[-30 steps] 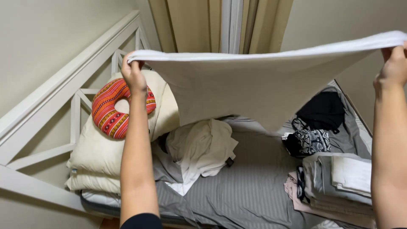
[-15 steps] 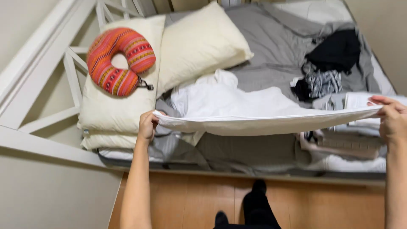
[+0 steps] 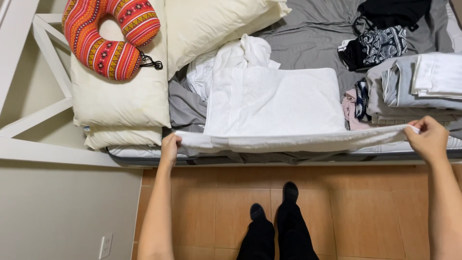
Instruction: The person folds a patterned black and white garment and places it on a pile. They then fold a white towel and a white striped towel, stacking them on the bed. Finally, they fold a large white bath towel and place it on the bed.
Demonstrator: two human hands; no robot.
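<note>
At the lower left of the frame the left hand reaches up from a straight, bare forearm and pinches one end of a white towel, fingers curled over its edge just at the side of the bed. At the right, the right hand is raised a little higher, its wrist bent inward, thumb and fingers closed on the other end of the same towel. Between the two hands the near edge of the towel is stretched into a taut, slightly sagging band along the bed's side, while the rest of it lies flat on the grey sheet in the middle of the frame, partly over a crumpled white garment.

Right of the towel sits a stack of folded clothes, grey and white, with a black patterned piece above it. In the upper left a red-and-orange striped neck pillow rests on cream pillows against the white bed frame. Below, the person's dark-socked feet stand on the brown tiled floor.
</note>
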